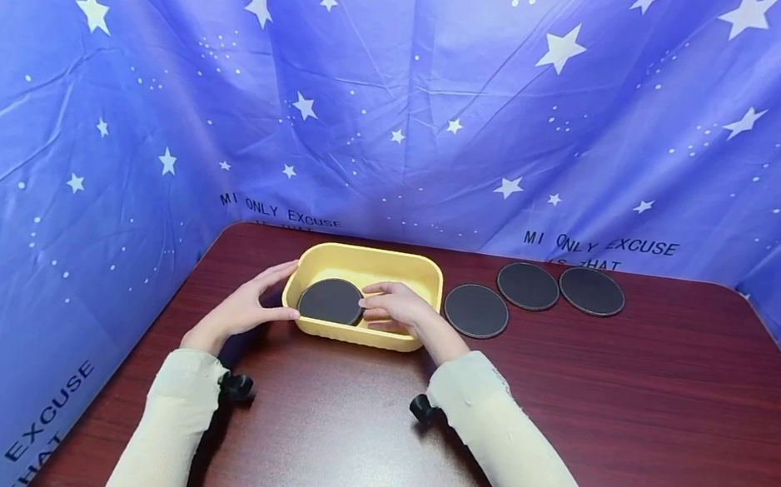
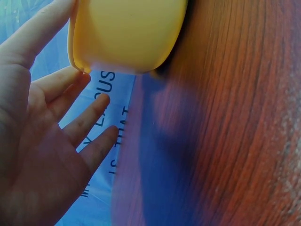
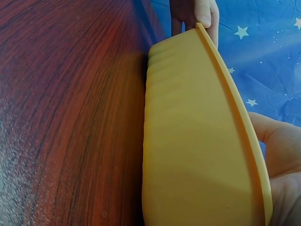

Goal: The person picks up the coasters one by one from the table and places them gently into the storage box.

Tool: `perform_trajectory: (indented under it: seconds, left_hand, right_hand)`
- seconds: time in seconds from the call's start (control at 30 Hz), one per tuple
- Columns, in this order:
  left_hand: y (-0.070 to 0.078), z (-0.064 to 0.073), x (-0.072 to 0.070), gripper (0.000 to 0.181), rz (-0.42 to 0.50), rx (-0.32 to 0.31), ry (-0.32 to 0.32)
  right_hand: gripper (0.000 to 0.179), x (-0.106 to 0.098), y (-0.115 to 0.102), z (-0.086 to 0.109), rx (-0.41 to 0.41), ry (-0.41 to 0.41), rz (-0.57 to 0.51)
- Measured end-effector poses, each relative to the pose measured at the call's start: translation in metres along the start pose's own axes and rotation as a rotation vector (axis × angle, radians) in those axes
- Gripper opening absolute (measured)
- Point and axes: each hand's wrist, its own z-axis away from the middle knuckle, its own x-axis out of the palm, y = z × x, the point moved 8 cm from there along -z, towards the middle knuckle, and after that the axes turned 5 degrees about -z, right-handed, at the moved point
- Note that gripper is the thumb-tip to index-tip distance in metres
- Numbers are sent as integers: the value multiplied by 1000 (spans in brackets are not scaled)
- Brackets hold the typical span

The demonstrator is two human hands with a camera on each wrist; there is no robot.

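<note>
Fingers of left hand (image 1: pixel 240 311) spread at bin (image 1: pixel 361 337) edge; right hand (image 1: pixel 411 311) at disc (image 1: pixel 331 300) edge, grip unclear.

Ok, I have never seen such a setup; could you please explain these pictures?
No machine here: a person works bare-handed. The wide picture is taken from the person's head, the others from the left and right wrists. On the table stands a yellow container with one black disc inside; three more discs lie to its right. The left hand holds the container's left end. The right hand reaches inside, at the disc's edge; whether it grips is unclear.
</note>
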Motion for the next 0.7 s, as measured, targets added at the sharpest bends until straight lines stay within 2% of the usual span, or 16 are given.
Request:
perform_trajectory:
  seconds: [0.07, 0.2, 0.33, 0.43, 0.47, 0.7]
  left_hand:
    - [-3, -1, 1, 80, 9, -5, 3]
    - [-23, -8, 5, 82, 9, 4, 17]
    - [-34, -11, 6, 84, -6, 15, 22]
    - [-36, -12, 6, 84, -4, 11, 20]
    - [-41, -13, 7, 84, -5, 14, 22]
    - [-41, -13, 7, 85, -21, 19, 19]
  right_hand:
    - [50, 0, 0, 1, 0, 7, -1]
    - [50, 0, -1, 2, 0, 13, 2]
    - [51, 0, -2, 2, -23, 29, 1]
    - [52, -2, -4, 1, -50, 47, 0]
    - [52, -2, -4, 1, -57, 51, 1]
    - [49, -4, -6, 1, -78, 58, -18]
